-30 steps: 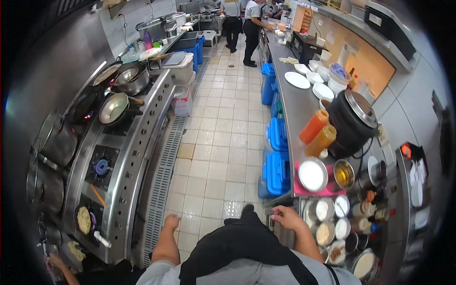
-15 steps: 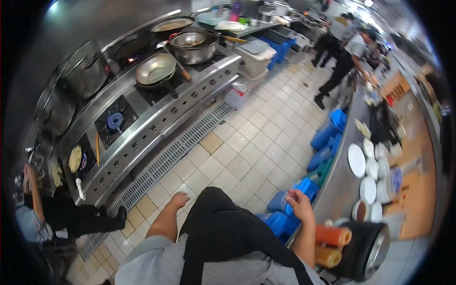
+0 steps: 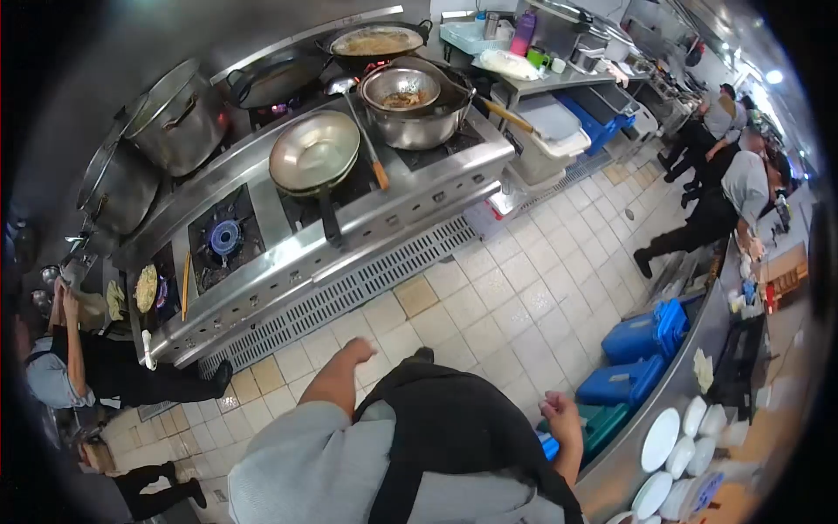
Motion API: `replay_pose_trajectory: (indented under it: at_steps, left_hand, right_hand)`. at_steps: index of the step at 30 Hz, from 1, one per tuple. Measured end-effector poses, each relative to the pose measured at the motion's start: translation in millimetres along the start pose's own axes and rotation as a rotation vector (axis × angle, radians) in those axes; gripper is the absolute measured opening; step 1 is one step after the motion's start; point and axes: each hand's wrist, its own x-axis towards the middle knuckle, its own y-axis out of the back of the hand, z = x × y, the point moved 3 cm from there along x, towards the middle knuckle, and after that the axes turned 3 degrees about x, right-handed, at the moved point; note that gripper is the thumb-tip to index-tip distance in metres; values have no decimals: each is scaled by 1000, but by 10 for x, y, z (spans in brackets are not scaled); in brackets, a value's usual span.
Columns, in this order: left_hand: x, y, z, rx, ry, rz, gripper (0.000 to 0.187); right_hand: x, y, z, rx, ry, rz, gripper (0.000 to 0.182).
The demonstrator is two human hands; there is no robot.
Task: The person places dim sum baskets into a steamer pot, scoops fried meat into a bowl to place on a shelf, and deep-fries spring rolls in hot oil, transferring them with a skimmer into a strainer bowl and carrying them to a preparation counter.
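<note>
My left hand [image 3: 356, 351] hangs over the tiled floor [image 3: 410, 336] in front of my body, its fingers loosely curled and too small to read clearly. On the other side of my black apron [image 3: 471, 419], my right hand [image 3: 559, 409] is half curled near a green bin [image 3: 602, 428], with nothing visible in it. Neither hand touches the stove [image 3: 393, 205]. A pan [image 3: 314, 153] with its black handle toward me sits on the stove, beside a steel pot [image 3: 415, 127] with a strainer [image 3: 400, 90] on top.
Blue bins [image 3: 644, 332] stand under the right counter [image 3: 624, 454], which holds white plates [image 3: 661, 439]. Co-workers stand at far right [image 3: 720, 196], at the left by the stove [image 3: 65, 367] and at lower left [image 3: 148, 493]. A burner [image 3: 224, 237] is lit. A floor grate [image 3: 349, 293] runs along the stove.
The view has shifted forward and toward the stove, which looks nearer. The orange and red bottles at lower right have left view. Another person now shows at lower left.
</note>
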Motion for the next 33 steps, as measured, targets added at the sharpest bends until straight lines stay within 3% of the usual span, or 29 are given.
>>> replay_pose_trajectory:
  at_steps: [1, 2, 4, 6, 8, 9, 11, 12, 13, 14, 16, 17, 18, 19, 21, 23, 24, 26, 27, 30, 31, 32, 33]
  left_hand:
    - [196, 511, 142, -77, 24, 236, 37]
    - [87, 1203, 457, -40, -101, 423, 32]
    - [437, 1998, 686, -658, -24, 606, 25]
    - [506, 2874, 1036, -931, -96, 692, 27]
    - [611, 2967, 1083, -991, -69, 738, 29]
    - [668, 3017, 1128, -1049, -63, 780, 32]
    - [781, 2729, 1037, -808, 125, 692, 35]
    - [835, 2446, 996, -610, 289, 658, 38]
    - [1009, 2042, 873, -556, 278, 548, 41]
    - [1173, 1557, 769, -310, 308, 375, 43]
    - [828, 1141, 976, -278, 335, 221, 47]
    - [872, 593, 960, -150, 289, 369, 33]
    - [698, 514, 1099, -417, 420, 138, 52]
    - [567, 352, 1223, -482, 383, 7, 53]
    - [407, -280, 1401, -895, 382, 112, 43]
    - [241, -316, 1470, -1064, 346, 260, 39]
    - [242, -244, 1466, -1129, 379, 253, 38]
    - [320, -34, 1529, -1260, 436, 235, 36]
    - [424, 148, 1492, -1324, 457, 238, 36]
    - [970, 447, 911, -447, 239, 535, 30]
    - [952, 719, 807, -420, 253, 540, 36]
    - [858, 1173, 808, -1072, 504, 538, 33]
    - [691, 1684, 861, -1712, 795, 765, 32]
  right_hand:
    - [161, 77, -200, 89, 4, -15, 32]
    - [338, 153, -375, 89, 14, -20, 32]
    - [694, 320, -615, 158, 19, -16, 31]
    - [1386, 523, -790, 112, 68, -48, 30]
    - [1954, 632, -1118, 26, 271, -34, 30]
    - [2239, 678, -1292, -13, 270, -66, 32]
    - [2700, 732, -1880, -97, 372, -62, 38]
    - [2886, 730, -2186, -61, 425, -97, 38]
    - [3106, 730, -2494, -28, 485, -130, 39]
    - [3307, 710, -2786, -91, 596, -129, 40]
    - [3713, 627, -3296, -225, 849, -124, 41]
    - [3914, 553, -3505, -298, 995, -121, 42]
    - [4090, 469, -3682, -298, 1006, -132, 42]
    - [4232, 337, -3870, -350, 1045, -152, 43]
    - [4475, 83, -4217, -396, 1095, -177, 43]
    - [4673, -188, -4392, -420, 884, -369, 46]
    - [4736, -273, -4446, -413, 885, -375, 46]
    - [4913, -456, -4465, -458, 676, -466, 48]
    - [4974, -509, -4460, -497, 795, -425, 48]
    - [4928, -383, -4518, -426, 805, -398, 48]
    - [4814, -252, -4523, -442, 793, -413, 48]
    - [4693, -111, -4623, -393, 845, -409, 47]
    - [4657, -50, -4732, -330, 911, -401, 46]
